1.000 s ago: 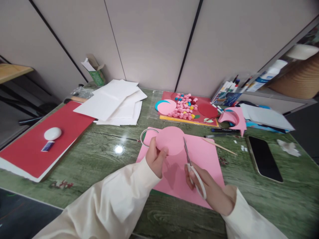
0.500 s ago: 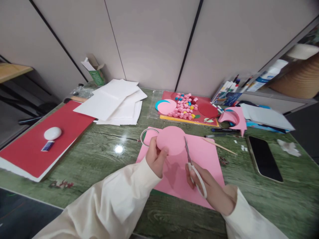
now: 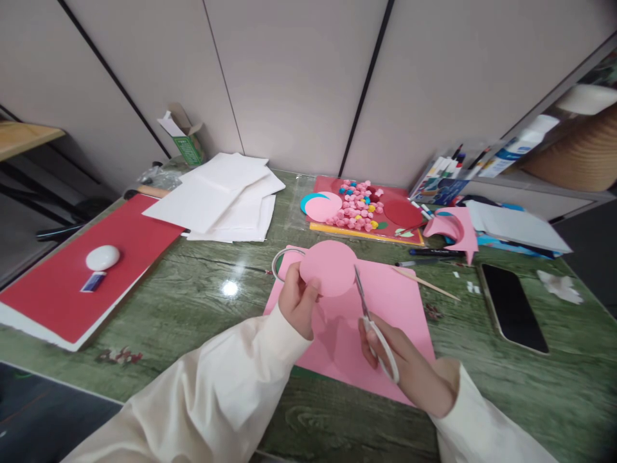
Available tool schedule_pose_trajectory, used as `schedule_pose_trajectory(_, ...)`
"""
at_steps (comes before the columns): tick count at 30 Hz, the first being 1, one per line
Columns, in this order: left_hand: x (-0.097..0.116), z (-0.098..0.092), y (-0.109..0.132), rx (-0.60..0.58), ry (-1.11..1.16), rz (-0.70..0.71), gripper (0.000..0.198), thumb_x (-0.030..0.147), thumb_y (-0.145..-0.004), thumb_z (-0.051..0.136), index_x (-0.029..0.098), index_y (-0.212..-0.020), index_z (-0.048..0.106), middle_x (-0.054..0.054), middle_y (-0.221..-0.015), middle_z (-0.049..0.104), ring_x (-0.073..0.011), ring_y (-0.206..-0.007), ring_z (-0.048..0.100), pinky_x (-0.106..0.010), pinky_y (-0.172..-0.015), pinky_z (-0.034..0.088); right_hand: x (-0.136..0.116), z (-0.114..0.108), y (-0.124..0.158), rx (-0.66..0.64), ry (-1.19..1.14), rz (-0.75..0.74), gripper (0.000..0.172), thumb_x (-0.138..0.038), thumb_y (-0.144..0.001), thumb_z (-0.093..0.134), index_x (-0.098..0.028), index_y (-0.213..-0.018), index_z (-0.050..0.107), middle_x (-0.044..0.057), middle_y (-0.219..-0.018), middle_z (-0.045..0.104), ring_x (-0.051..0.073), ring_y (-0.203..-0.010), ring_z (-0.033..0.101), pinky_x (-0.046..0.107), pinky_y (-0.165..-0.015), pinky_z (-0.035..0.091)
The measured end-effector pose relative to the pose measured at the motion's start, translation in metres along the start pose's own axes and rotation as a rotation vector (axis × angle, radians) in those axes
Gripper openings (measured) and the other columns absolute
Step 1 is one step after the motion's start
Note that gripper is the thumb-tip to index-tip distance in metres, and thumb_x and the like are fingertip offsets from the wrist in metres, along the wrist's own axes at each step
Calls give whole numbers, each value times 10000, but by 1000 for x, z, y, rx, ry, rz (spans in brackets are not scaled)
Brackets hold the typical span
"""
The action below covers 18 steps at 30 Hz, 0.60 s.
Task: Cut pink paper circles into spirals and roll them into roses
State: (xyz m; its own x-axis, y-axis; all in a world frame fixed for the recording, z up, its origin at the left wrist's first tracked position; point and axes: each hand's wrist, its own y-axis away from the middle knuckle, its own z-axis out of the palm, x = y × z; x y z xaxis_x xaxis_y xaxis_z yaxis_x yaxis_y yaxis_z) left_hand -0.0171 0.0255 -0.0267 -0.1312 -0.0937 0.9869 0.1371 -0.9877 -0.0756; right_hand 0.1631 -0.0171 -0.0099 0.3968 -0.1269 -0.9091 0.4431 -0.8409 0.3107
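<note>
Pink paper disc (image 3: 332, 263): left hand (image 3: 297, 299) pinches lower-left rim, seemingly freeing right edge for white-handled metal scissors (image 3: 363, 297), right hand (image 3: 403, 360) gripping.

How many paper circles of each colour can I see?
Pink paper circles: 2 (one in the left hand, one lying down)
Blue paper circle, mostly covered: 1
Dark red paper circle: 1
Total showing: 4

Compared with half a second ago, your left hand (image 3: 297, 299) has shifted the disc (image 3: 328, 268) slightly up and left in view, while the tips of the scissors (image 3: 368, 316) in your right hand (image 3: 403, 361) have swung a little left beside its edge.
</note>
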Motion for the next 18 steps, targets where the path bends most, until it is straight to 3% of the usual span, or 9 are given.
schedule_pose_trajectory(4, 0, 1, 0, 22, 16, -4, 208, 334, -792, 468, 175, -921, 437, 1, -747, 475, -86, -588, 436, -215, -509, 382, -2, -1, 0, -8, 2, 1, 282, -379, -904, 280, -200, -718, 393, -41, -609, 395, 106, -579, 367, 251, -602, 318)
schedule_pose_trajectory(10, 5, 5, 3, -91, 72, -71, 334, 265, -729, 563, 186, -1000, 386, -16, -840, 497, -103, -657, 489, -228, -551, 432, -5, -1, 0, -19, 41, 11, 287, -384, -903, 278, -200, -722, 404, -39, -610, 406, 110, -581, 381, 256, -606, 316)
schedule_pose_trajectory(18, 4, 2, 5, -161, 67, -96, 298, 235, -745, 543, 186, -999, 395, 4, -790, 469, -91, -639, 457, -225, -558, 428, -3, -1, -2, -4, 39, -50, 328, -416, -896, 269, -195, -682, 381, -31, -613, 414, 112, -573, 377, 267, -595, 314)
